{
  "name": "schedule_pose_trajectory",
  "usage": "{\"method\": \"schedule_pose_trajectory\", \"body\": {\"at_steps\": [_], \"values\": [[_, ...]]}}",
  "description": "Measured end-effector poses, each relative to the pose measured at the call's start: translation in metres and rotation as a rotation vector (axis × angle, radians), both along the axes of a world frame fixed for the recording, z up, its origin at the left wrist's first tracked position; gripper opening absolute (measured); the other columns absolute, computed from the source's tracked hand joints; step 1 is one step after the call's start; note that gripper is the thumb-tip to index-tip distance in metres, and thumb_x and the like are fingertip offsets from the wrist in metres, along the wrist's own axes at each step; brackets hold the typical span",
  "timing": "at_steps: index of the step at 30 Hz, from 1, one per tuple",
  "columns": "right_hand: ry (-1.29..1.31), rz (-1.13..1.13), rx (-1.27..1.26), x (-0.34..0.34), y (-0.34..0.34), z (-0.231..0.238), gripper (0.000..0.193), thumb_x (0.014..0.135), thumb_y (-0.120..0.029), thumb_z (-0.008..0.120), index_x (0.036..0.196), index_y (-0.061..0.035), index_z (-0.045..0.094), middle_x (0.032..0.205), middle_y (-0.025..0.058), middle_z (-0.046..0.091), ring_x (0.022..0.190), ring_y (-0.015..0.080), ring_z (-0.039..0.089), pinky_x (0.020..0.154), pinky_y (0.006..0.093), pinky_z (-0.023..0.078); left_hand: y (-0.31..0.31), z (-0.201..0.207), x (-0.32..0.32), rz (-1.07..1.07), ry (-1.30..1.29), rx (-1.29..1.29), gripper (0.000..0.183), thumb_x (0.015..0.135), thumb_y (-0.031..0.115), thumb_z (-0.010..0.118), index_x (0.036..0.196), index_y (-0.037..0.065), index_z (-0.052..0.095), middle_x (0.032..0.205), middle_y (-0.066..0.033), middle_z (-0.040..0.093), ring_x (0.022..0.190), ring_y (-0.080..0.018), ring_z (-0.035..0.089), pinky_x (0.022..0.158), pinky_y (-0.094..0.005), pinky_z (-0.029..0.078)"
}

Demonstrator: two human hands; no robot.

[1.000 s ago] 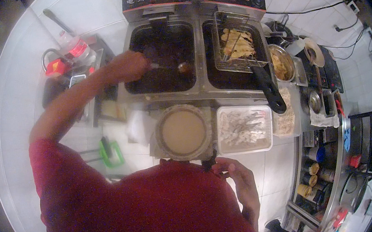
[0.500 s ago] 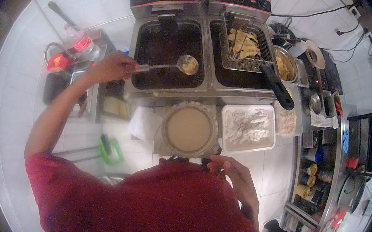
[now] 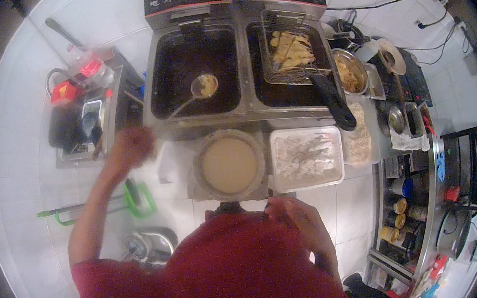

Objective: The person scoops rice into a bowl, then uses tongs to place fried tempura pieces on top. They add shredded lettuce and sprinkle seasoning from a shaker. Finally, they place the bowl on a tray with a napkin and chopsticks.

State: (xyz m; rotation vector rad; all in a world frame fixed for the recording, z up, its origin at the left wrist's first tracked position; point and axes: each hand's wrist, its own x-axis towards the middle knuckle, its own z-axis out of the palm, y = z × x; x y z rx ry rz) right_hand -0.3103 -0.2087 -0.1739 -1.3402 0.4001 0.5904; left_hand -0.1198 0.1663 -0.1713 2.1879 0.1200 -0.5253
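My left hand (image 3: 134,148), smeared by motion, is closed round the end of a long-handled ladle (image 3: 206,85). Its round bowl, holding pale yellow pieces, hangs over the dark oil of the left fryer (image 3: 192,54). Close to my chest, my right hand (image 3: 300,215) has its fingers bent together; whatever they hold is hidden. In the right fryer (image 3: 279,96), a wire basket (image 3: 267,69) carries golden battered pieces (image 3: 292,50), its black handle pointing toward me. In front of the fryers stand a round tub of beige batter (image 3: 230,164) and a white tray of floury pieces (image 3: 308,156).
A plastic bottle (image 3: 91,68) and a red container (image 3: 64,93) stand at the left. On the right are a metal bowl of fried food (image 3: 351,71), a tray of crumbs (image 3: 359,138) and a shelf unit (image 3: 414,217). A green-framed object (image 3: 138,198) is at lower left.
My left hand has drawn back and down toward me, and the ladle bowl has shifted left within the left fryer. My right hand stays near my chest. The whole view has moved slightly.
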Motion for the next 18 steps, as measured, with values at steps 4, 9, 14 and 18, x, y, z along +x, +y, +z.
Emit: {"method": "schedule_pose_trajectory", "body": {"at_steps": [4,9,14,18], "values": [[-0.014,0.021,0.06,-0.003,-0.041,0.01,0.047,0.102,-0.04,0.047,0.127,-0.0015,0.058,0.113,0.0093,0.066,0.106,0.0178,0.059,0.096,0.0319,0.045,-0.048,-0.007,-0.027,0.012,0.035,0.022,0.028,0.097,0.027,0.059,0.108,0.002,0.066,0.065,0.0015,0.057,0.047,-0.0043,0.044,0.041,-0.0207,0.034],[-0.039,0.055,0.048,-0.02,-0.134,0.0,0.046,0.102,-0.04,0.047,0.125,-0.0019,0.059,0.112,0.0086,0.066,0.105,0.0177,0.059,0.097,0.0322,0.046,-0.077,-0.029,-0.058,0.216,-0.051,-0.145,0.025,0.094,0.032,0.061,0.098,0.008,0.068,0.062,0.0031,0.055,0.045,-0.0048,0.043,0.039,-0.0224,0.034],[-0.096,0.068,-0.005,-0.039,-0.236,-0.017,0.046,0.102,-0.04,0.047,0.125,-0.0022,0.059,0.112,0.0091,0.066,0.104,0.0183,0.06,0.093,0.0331,0.048,-0.116,0.028,-0.061,0.205,-0.432,0.081,0.027,0.095,0.037,0.056,0.096,0.011,0.063,0.068,0.0037,0.056,0.05,-0.0054,0.043,0.041,-0.0218,0.032],[-0.27,0.066,-0.07,-0.055,-0.305,-0.008,0.044,0.103,-0.036,0.045,0.124,0.0007,0.059,0.108,0.0112,0.067,0.096,0.0202,0.064,0.08,0.0311,0.05,-0.263,0.142,-0.062,0.296,-0.549,-0.081,0.034,0.097,0.037,0.053,0.116,0.011,0.063,0.078,0.0015,0.059,0.054,-0.0052,0.045,0.048,-0.0192,0.034]]}}
